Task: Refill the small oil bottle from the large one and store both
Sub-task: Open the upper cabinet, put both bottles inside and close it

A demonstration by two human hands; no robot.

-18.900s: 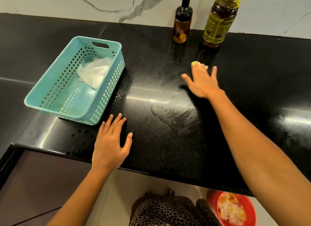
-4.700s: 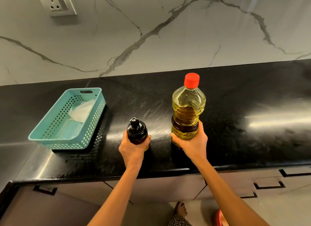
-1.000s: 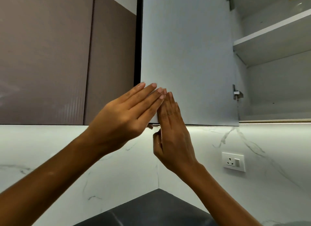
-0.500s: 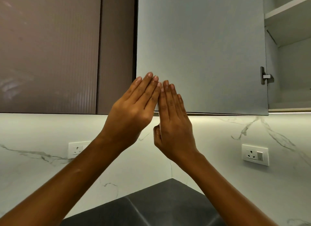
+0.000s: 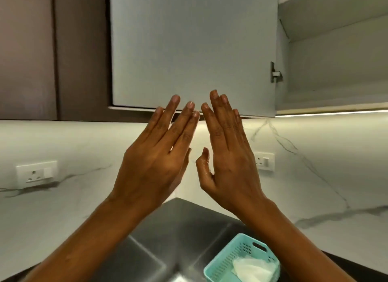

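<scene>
Neither oil bottle is in view. My left hand and my right hand are raised side by side with straight fingers, backs toward me, just below the bottom edge of the grey cabinet door. Both hands hold nothing, and a small gap separates them. Whether the fingertips touch the door's edge I cannot tell. The door stands swung out, and to its right the cabinet interior shows a white shelf and a hinge.
A brown cabinet front is to the left. Wall sockets sit on the marble backsplash. Below, on the black counter, a teal basket holds a white tissue.
My hands have dropped slightly from the door's lower edge and moved apart. The view tilted down, so the counter and teal basket came into sight.
</scene>
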